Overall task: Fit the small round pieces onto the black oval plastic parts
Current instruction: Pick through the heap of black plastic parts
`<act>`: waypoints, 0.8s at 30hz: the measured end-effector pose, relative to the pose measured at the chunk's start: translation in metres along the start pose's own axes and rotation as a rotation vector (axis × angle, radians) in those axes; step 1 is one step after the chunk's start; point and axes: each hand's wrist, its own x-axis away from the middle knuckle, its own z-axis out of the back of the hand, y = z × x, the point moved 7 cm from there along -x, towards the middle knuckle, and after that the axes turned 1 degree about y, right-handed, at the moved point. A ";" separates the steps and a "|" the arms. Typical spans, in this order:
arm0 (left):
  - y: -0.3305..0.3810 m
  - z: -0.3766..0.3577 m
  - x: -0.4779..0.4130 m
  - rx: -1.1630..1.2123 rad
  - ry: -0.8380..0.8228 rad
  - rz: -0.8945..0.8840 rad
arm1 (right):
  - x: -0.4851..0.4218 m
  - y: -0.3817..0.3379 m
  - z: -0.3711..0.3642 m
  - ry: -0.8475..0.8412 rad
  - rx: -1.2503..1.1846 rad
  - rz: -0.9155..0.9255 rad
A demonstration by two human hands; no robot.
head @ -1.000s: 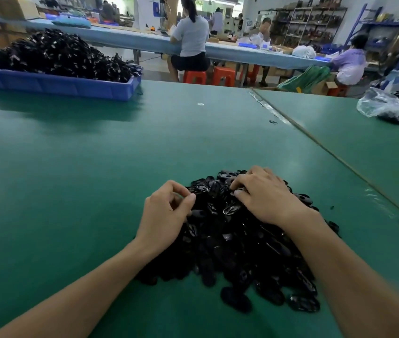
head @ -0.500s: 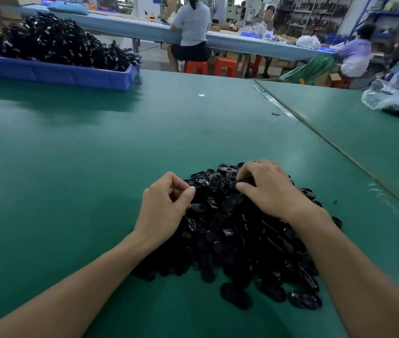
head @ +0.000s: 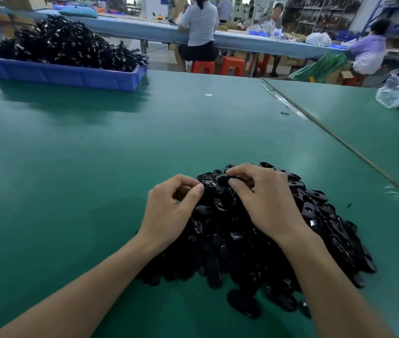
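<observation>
1 oval part (head: 223, 179) pinched by right hand (head: 266, 203); left hand (head: 169, 211) curled.

I'm in a factory assembly hall. Long green-matted worktables (head: 96, 154), a heaped blue plastic tray (head: 66, 75), workers (head: 199, 23) on orange plastic stools (head: 232, 65).

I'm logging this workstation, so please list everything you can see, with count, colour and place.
pile of oval parts: one heap, uncountable, black, near table centre
oval part: one, black, pinched above the pile
tray: one, blue, far left, heaped with black pieces
plastic bag: one, clear, far right
stools: several, orange, beyond the table
people: at least three, seated at background benches
table: one, green, under pile and tray
left hand: one, fingers curled beside pile top, contents hidden
right hand: one, pinching the oval part
</observation>
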 end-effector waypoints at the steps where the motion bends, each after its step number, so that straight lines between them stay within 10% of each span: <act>1: 0.001 0.000 0.001 0.033 -0.008 0.007 | 0.002 -0.003 0.000 0.013 -0.015 0.012; 24: 0.004 0.013 -0.016 0.010 -0.001 0.165 | 0.022 -0.010 -0.016 -0.016 0.042 0.046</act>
